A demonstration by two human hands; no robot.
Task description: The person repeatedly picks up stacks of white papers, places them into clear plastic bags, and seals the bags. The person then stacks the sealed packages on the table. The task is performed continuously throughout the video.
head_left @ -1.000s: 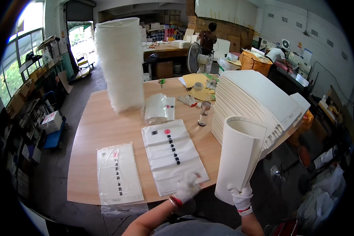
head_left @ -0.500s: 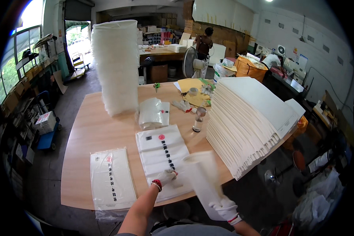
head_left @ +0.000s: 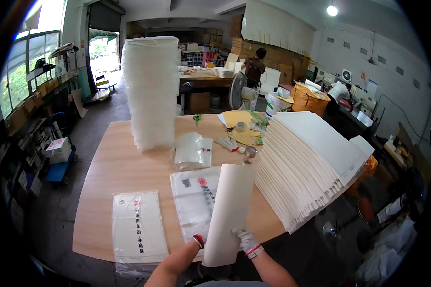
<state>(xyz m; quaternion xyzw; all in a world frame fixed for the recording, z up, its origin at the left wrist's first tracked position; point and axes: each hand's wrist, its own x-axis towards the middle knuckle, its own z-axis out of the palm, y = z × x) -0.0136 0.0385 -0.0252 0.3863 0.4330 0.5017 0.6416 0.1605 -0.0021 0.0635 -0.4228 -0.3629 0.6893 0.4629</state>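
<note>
A curled white paper sheet, or thin bundle of sheets (head_left: 231, 208), stands tilted in front of me. My right hand (head_left: 245, 240), in a white glove, grips its right edge near the lower end. Behind its left edge reaches my left hand (head_left: 199, 240); only the red-cuffed wrist shows, and its fingers are hidden. Under and beyond the paper lies a pile of clear plastic bags with black print and a red mark (head_left: 191, 198). To the left, a similar printed bag (head_left: 151, 229) lies flat with white paper inside.
A tall stack of translucent plastic sleeves (head_left: 151, 95) stands at the table's far left. Folded bags (head_left: 192, 152) lie before it. At right leans a big stack of white paper (head_left: 301, 167). Scissors (head_left: 197, 118), gloves (head_left: 229, 143) and a glass jar (head_left: 250, 154) sit farther back.
My right hand has brought the white paper left and up, over the printed bags. My left hand has moved nearer to me, behind the paper. The whole view has shifted slightly.
</note>
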